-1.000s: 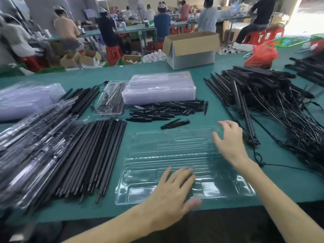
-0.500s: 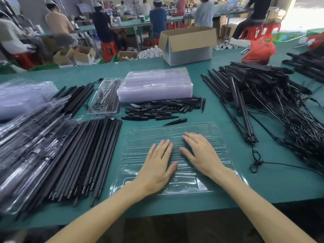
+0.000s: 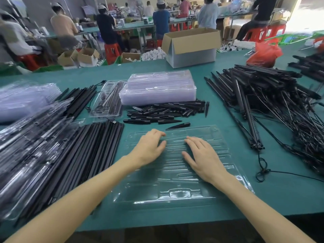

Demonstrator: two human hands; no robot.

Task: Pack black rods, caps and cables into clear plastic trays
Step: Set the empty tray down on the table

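Hands lie side by side on a moulded clear plastic tray (image 3: 175, 188) that sits flat on the green-topped bench (image 3: 284, 199), close to its front edge. The left hand (image 3: 149, 148) rests on the tray's far left part with its fingertips bent a little, grasping nothing. The right hand (image 3: 204, 159) lies flat just beside it, fingers straight and slightly spread, likewise released.

A broad bundle of long black rods (image 3: 98, 148) lies just left of the tray, running away from the viewer. Beyond the tray is a heap of short black tapered caps (image 3: 166, 111), and one lone black cap (image 3: 178, 126) lies at the tray's far edge. Behind the heap stands a stack of clear plastic trays (image 3: 157, 88), with a filled clear tray (image 3: 108, 100) just to its left. To the right, apart from the tray, spreads a tangled pile of black rods and thin black cables (image 3: 280, 111).

At the bench's far side stand an open cardboard box (image 3: 191, 48) and a red plastic bag (image 3: 264, 53). Farther back, people sit at other benches.
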